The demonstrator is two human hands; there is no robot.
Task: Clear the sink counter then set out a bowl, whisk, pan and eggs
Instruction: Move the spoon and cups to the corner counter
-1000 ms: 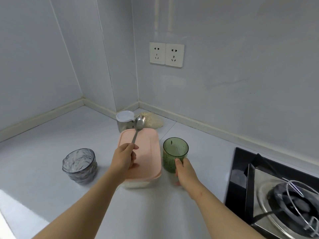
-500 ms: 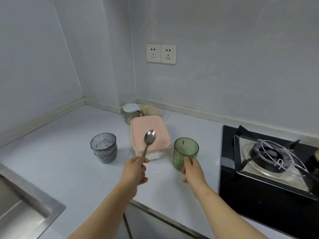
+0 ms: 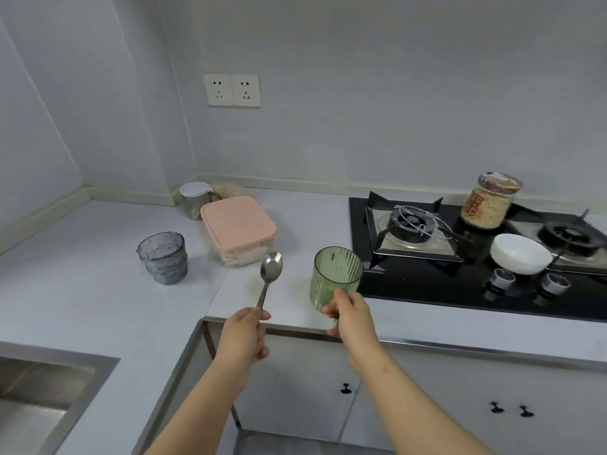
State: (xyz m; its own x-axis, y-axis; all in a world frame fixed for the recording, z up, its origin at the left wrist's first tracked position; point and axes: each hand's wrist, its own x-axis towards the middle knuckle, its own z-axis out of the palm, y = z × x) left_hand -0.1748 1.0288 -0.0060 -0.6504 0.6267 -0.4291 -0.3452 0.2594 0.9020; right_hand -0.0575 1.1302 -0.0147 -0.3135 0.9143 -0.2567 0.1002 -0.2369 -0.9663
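- Step in hand, by my reading: clearing the bench (image 3: 98, 307) beside the sink (image 3: 39, 389). Setting out is not yet begun.
- Left hand (image 3: 243, 336): fingers clenched round the handle of a spoon (image 3: 271, 267), bowl end up, held over the bench edge.
- Right hand (image 3: 351, 318): fingers wrapped round the lower part of a green cup (image 3: 336, 274). The cup is upright, appears lifted off the bench, and is just left of the stove (image 3: 427, 290).
- To be cleared yet: grey cup (image 3: 163, 257), and a box (image 3: 238, 224) with a pink lid near it on the right. A small tin (image 3: 194, 198) with a white lid stands in the corner behind the box. There is a pale lump behind the tin; cannot tell what it is.
- Task's things: white bowl (image 3: 520, 252) sits on the stove between the two burners, near the knobs. Whisk, pan and eggs are not in view.
- Next move, a guess: carry the spoon and cup away, perhaps to the sink down on the left. Both hands are full, so both loads must be set down before the grey cup or box can be taken. The cup should stay upright and go down gently.
- Surface: L-shaped bench with a pale top and a metal front edge. Cupboard doors (image 3: 312, 389) with dark knobs sit beneath it.
- Room: pale grey walls, with a double socket (image 3: 231, 90) above the corner. A jar (image 3: 489, 201) of cereal stands at the back of the stove. A wire stand (image 3: 412, 220) sits over the left burner.
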